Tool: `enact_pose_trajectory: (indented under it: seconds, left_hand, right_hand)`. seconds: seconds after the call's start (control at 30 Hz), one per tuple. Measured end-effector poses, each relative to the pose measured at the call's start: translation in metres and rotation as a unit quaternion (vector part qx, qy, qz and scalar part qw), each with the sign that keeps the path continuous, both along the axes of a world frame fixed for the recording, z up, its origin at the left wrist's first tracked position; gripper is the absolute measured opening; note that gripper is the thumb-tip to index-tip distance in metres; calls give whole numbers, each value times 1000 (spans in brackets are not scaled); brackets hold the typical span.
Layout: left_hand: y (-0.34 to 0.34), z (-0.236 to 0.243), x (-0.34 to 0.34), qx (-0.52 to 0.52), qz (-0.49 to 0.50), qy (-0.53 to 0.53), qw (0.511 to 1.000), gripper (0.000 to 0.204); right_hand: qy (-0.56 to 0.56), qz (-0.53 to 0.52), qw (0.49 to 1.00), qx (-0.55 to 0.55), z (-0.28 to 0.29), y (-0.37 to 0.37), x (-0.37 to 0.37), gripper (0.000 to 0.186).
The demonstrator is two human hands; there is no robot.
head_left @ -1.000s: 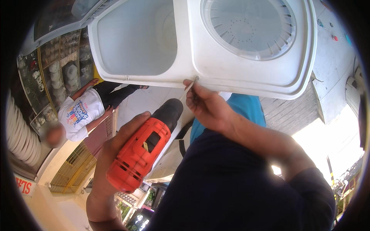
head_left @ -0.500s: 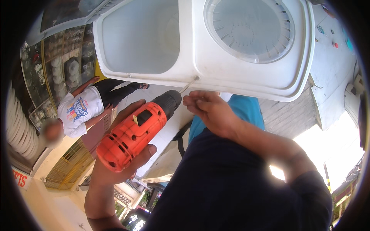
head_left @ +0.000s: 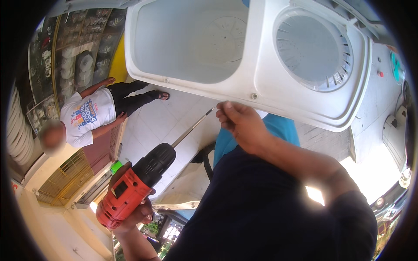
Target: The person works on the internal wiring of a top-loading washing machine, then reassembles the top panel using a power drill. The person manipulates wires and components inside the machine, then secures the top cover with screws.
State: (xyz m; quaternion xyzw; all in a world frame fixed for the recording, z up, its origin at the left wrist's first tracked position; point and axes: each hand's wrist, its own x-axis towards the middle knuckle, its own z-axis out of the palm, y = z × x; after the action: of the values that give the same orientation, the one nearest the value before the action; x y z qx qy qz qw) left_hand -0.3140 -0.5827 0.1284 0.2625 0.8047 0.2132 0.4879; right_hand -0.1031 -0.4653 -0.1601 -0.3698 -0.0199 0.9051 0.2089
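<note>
Tiled shopfront floor [head_left: 152, 122] below us. Nearest, our left hand [head_left: 130, 213] clenches the drill [head_left: 133, 189] by its grip: dense, rigid, best held there. Its long bit [head_left: 191, 127] runs up and right, toward a screw hole [head_left: 254, 96] in the white washer top [head_left: 261, 74]. Our right hand [head_left: 239, 124] pinches near the bit tip; what it holds, we cannot tell. Beyond, a person [head_left: 87, 117] sits.
</note>
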Motion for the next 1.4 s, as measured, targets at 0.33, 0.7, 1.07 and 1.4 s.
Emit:
enact_pose_trajectory:
  seconds: [0.33, 0.7, 1.07, 1.4]
  left_hand:
    - [-27, -34, -138, 89, 15, -43, 995, 100]
    - [-22, -71, -243, 27, -5, -13, 1000, 89]
    - [2, -88, -283, 86, -83, -43, 992, 70]
    - [21, -87, -278, -8, 81, -182, 980, 57]
  right_hand:
    - [123, -63, 984, -116, 3, 3, -152, 22]
    - [72, -207, 954, -205, 9, 2, -256, 86]
    - [112, -276, 925, -234, 1, 4, -268, 62]
    - [144, -275, 930, -196, -17, 2, -271, 35]
